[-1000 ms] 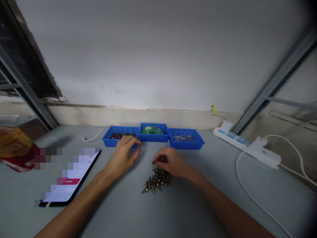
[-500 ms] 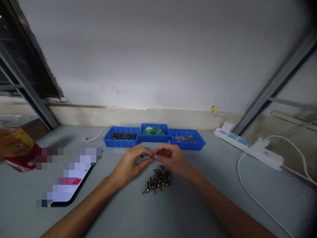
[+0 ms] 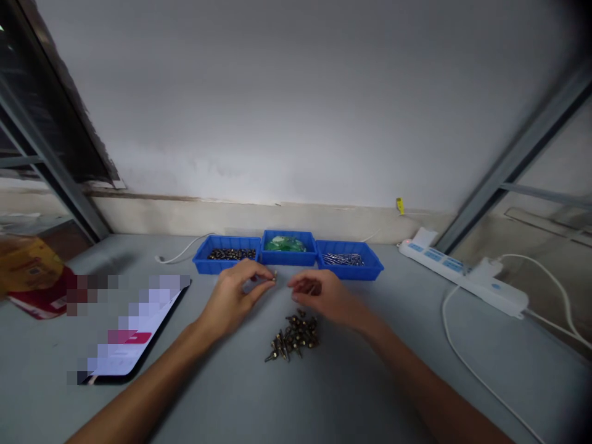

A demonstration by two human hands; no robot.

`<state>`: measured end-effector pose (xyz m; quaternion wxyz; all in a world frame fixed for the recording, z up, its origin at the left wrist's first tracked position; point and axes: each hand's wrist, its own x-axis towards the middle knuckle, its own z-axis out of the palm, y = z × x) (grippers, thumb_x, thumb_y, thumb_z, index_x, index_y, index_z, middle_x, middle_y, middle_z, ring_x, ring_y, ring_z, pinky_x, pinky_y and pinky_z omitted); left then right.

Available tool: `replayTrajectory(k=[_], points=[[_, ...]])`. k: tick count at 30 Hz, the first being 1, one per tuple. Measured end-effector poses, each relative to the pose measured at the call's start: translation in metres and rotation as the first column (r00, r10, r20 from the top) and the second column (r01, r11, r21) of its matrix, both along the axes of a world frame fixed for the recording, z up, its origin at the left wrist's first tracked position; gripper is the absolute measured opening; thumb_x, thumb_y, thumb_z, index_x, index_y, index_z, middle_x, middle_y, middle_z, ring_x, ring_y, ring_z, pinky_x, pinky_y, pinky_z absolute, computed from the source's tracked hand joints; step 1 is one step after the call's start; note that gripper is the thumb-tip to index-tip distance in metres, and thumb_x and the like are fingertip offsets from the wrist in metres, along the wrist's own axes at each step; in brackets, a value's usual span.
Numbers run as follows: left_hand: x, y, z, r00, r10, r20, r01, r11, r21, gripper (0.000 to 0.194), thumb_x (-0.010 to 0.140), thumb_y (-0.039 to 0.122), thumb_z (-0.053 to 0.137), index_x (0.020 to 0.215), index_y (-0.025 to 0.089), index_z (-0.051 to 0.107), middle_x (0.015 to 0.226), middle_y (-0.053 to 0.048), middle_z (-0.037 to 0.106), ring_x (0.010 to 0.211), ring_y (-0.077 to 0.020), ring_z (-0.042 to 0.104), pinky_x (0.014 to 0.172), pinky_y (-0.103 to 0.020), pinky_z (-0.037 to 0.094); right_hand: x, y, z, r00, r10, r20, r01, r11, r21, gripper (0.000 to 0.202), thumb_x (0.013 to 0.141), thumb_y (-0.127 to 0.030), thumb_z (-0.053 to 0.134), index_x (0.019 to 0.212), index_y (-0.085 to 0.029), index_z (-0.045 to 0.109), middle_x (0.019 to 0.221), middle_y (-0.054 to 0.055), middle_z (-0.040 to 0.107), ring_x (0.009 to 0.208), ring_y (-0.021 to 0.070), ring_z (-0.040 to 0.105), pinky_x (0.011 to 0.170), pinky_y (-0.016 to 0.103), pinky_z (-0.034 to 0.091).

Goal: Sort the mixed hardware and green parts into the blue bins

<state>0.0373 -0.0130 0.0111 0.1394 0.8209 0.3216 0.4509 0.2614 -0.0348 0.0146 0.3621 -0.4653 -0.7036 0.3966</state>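
Observation:
Between thumb and index finger, my left hand (image 3: 234, 296) pinches a small brass-coloured metal piece (image 3: 275, 275), too small to name. Across a narrow gap is my right hand (image 3: 326, 296), its fingers curled and its thumb and index tips slightly apart. A thin pale sliver shows inside those fingers; I cannot make out what it is. Below both hands, a pile of small dark and brass metal parts with thin stems (image 3: 296, 336) lies on the grey table (image 3: 240, 394).
Behind my hands stand a left blue bin (image 3: 222, 267) of small dark metal parts, a middle blue bin (image 3: 289, 258) with green plastic and a right blue bin (image 3: 354, 271) of thin silver pins. A phone (image 3: 134, 339) lies left; a power strip (image 3: 462, 274) with cables lies right.
My hands have come apart from where their fingertips met. The left hand has moved left and slightly up with the small metal piece; the right hand's fingers have loosened.

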Motion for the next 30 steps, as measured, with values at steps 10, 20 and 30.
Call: replayTrajectory(k=[10,20,30], points=[[-0.037,0.038,-0.005,0.834,0.535,-0.134,-0.503,0.838,0.210,0.031,0.083,0.023,0.064,0.113,0.015,0.061,0.114,-0.014,0.059,0.108,-0.0336,0.053,0.094,-0.052,0.043,0.021,0.003,0.005,0.889,0.170,0.426,-0.155,0.986,-0.070,0.018,0.072,-0.010,0.069,0.087,-0.016,0.077,0.073,0.002,0.072,0.063,0.0135,0.061,0.056,0.023,0.041],[0.021,-0.020,-0.009,0.892,-0.334,-0.306,0.295,0.941,-0.166,0.023,0.091,0.008,0.052,0.100,0.022,0.067,0.104,-0.005,0.064,0.102,-0.0196,0.056,0.089,-0.033,0.047,0.010,0.004,-0.005,0.964,0.075,0.255,-0.107,0.988,0.115,0.014,0.075,-0.006,0.064,0.079,-0.017,0.073,0.072,0.000,0.071,0.066,0.0127,0.063,0.063,0.023,0.046],[0.018,-0.017,-0.008,0.842,-0.398,-0.365,0.342,0.916,-0.210,0.020,0.094,0.013,0.055,0.103,0.023,0.070,0.106,-0.004,0.068,0.106,-0.0217,0.055,0.094,-0.036,0.044,0.000,0.003,-0.001,0.991,-0.068,0.118,0.041,0.976,0.215,0.007,0.074,-0.013,0.065,0.074,-0.019,0.069,0.073,0.001,0.071,0.066,0.0145,0.063,0.063,0.026,0.049]])
